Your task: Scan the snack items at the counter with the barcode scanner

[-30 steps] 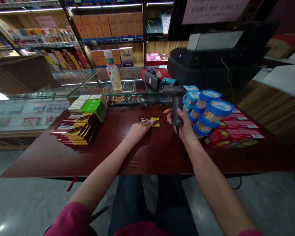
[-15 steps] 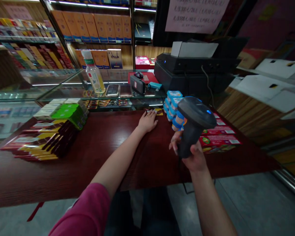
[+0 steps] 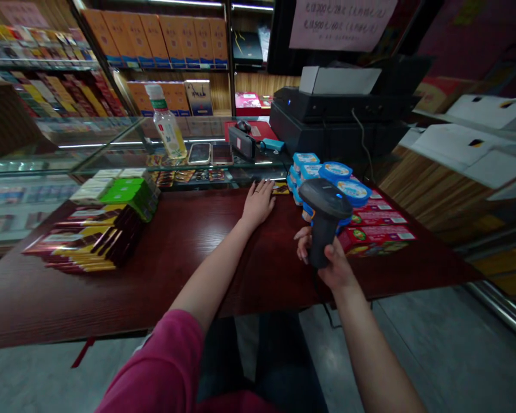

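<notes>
My right hand (image 3: 332, 265) grips the handle of a dark barcode scanner (image 3: 323, 213), held upright above the front right of the dark red table (image 3: 198, 264). My left hand (image 3: 258, 202) lies flat with fingers stretched out on a small yellow-and-brown packet (image 3: 280, 188) at the table's far edge; most of the packet is hidden under the hand. Blue-lidded tubs (image 3: 334, 173) stand just right of the packet, behind the scanner.
Red flat boxes (image 3: 380, 226) lie under and beside the tubs. Stacked chocolate bars (image 3: 90, 235) and green boxes (image 3: 129, 192) sit at the left. A glass counter (image 3: 124, 143) behind holds a bottle (image 3: 167, 123) and phones (image 3: 200, 153). A black till (image 3: 339, 112) stands at the back right.
The left hand slid the packet from the table's middle to its far edge by the tubs. The right hand drew the scanner back toward me and tipped its head forward.
</notes>
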The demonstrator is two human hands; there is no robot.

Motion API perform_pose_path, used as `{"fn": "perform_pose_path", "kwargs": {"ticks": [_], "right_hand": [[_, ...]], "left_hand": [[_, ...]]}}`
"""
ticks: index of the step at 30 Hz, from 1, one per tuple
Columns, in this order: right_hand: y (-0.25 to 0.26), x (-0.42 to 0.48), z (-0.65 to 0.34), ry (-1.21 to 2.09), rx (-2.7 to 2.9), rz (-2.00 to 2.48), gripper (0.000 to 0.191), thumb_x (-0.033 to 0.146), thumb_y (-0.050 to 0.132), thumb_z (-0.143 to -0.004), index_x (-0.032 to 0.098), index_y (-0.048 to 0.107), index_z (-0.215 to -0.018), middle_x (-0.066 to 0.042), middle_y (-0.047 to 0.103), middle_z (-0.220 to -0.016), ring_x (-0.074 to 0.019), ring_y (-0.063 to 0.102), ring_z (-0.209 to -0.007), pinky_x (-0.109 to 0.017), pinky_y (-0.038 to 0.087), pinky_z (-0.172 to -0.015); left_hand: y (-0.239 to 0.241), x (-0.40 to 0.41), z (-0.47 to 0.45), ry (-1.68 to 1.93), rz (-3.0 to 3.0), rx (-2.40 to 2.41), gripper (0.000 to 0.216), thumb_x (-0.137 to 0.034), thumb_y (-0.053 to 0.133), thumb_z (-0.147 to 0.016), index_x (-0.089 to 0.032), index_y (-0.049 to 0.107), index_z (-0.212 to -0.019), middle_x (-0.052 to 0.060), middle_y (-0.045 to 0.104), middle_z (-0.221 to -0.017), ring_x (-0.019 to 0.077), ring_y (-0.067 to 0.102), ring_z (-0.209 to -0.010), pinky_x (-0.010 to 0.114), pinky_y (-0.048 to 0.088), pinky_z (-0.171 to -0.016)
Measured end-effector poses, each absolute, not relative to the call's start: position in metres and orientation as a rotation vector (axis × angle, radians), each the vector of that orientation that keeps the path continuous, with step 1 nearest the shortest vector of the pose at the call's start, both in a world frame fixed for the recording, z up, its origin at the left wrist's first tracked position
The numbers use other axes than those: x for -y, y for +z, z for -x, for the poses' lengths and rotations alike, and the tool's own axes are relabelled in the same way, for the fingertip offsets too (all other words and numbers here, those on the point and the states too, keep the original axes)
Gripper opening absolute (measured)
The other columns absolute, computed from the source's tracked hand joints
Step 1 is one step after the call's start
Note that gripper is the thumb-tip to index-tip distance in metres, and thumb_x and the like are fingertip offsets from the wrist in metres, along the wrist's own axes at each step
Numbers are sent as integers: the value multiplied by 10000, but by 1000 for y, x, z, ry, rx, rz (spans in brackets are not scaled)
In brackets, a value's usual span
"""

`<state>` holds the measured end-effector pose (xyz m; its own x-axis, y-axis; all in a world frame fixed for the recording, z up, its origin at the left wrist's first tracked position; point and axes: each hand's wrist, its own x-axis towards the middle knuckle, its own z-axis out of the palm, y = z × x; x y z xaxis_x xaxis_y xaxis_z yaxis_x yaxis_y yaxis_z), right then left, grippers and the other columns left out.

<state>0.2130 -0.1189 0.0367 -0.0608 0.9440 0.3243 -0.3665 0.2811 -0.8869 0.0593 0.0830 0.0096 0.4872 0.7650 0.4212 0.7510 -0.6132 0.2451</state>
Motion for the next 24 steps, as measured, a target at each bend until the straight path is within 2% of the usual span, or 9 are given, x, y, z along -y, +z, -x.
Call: {"fn": "perform_pose_path", "kwargs": {"ticks": [2,4,7,9,12,16,18,21,24], "right_hand": [[37,112,-206,1226,1152,679,516,640,780,-871,244,692,-1191,-49,684,-848,-172,554,-638,-312,519,-540],[38,102,-194,1281,1137,687,571,647,794,-856,288,665,-1281,-74,732,-1056,-166,583,-662,-314,548,-538],[39,80,-171,1382,1155,701,591,631,823,-834,322,649,-1306,-87,711,-1261,-142,576,-664,-270,512,-479],[38,66,-154,1396,1189,726,507,593,825,-845,303,667,-1231,-79,722,-1205,-117,522,-618,-223,418,-423],[35,52,-132,1437,1264,776,425,547,813,-867,281,673,-1169,-39,714,-942,-108,458,-566,-208,332,-412],[32,49,-122,1531,1343,816,441,493,844,-847,273,678,-1191,-10,660,-814,-119,468,-576,-223,367,-449],[32,51,-124,1552,1376,825,443,472,853,-843,271,684,-1200,-4,646,-785,-122,478,-581,-226,386,-461],[33,52,-129,1552,1398,825,424,492,824,-863,266,702,-1200,-10,637,-752,-130,479,-569,-231,375,-442],[34,53,-131,1544,1381,820,396,485,817,-862,277,719,-1184,-23,654,-767,-140,495,-579,-234,377,-434]], "left_hand": [[12,-67,-38,879,-2743,-1383,601,-219,426,-1036,-142,415,-1631,104,388,-1720,231,299,-1636,486,164,-1374],[15,-48,-8,909,-2822,-1382,614,-193,431,-1022,-164,410,-1635,89,360,-1734,218,269,-1647,493,135,-1380],[22,-17,49,921,-2884,-1474,630,-169,401,-1018,-199,393,-1648,52,313,-1751,193,224,-1656,480,67,-1388],[27,6,91,960,-2863,-1617,643,-155,381,-1022,-226,375,-1661,35,300,-1754,185,224,-1654,465,30,-1387],[34,44,157,1088,-2730,-1924,628,-182,408,-1037,-273,388,-1658,29,332,-1739,210,258,-1645,474,12,-1382],[40,89,242,1332,-2390,-2338,564,-252,473,-1033,-231,485,-1597,68,395,-1715,250,251,-1652,496,91,-1374],[43,103,280,1361,-2240,-2426,585,-199,435,-1013,-191,474,-1597,83,408,-1711,235,235,-1657,492,155,-1366],[48,115,323,1147,-2248,-2386,618,-107,426,-952,-217,537,-1549,64,512,-1647,229,339,-1620,524,178,-1359],[50,124,344,1024,-2384,-2289,534,-123,467,-982,-262,623,-1472,43,615,-1555,249,509,-1520,560,203,-1348]]}}
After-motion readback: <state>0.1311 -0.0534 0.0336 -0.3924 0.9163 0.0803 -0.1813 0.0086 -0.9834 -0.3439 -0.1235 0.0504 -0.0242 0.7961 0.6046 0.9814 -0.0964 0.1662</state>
